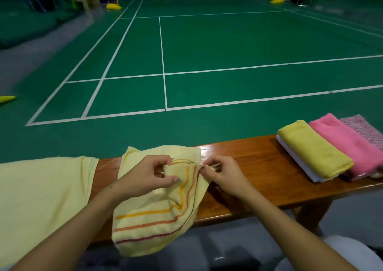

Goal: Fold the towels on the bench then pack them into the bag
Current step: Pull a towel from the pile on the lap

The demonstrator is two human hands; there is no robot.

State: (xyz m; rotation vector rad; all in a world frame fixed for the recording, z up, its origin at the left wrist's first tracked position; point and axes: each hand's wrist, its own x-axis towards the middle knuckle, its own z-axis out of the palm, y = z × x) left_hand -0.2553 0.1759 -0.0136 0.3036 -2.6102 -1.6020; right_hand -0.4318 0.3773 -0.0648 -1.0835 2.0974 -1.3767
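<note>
Evidently light and limp, the striped towel (pixel 157 214) droops over the tabletop (pixel 248 163) edge at 6 o'clock, both the left hand (pixel 145 177) and right hand (pixel 221 175) pinching its top hem with curled fingers (pixel 176 180); corners suit gripping best.

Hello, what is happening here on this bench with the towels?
A person is folding towels. Both the left hand and the right hand pinch a pale yellow striped towel over the wooden bench. Another pale yellow cloth lies at the left. Folded yellow, pink and patterned towels lie at the right. No bag is visible.
</note>
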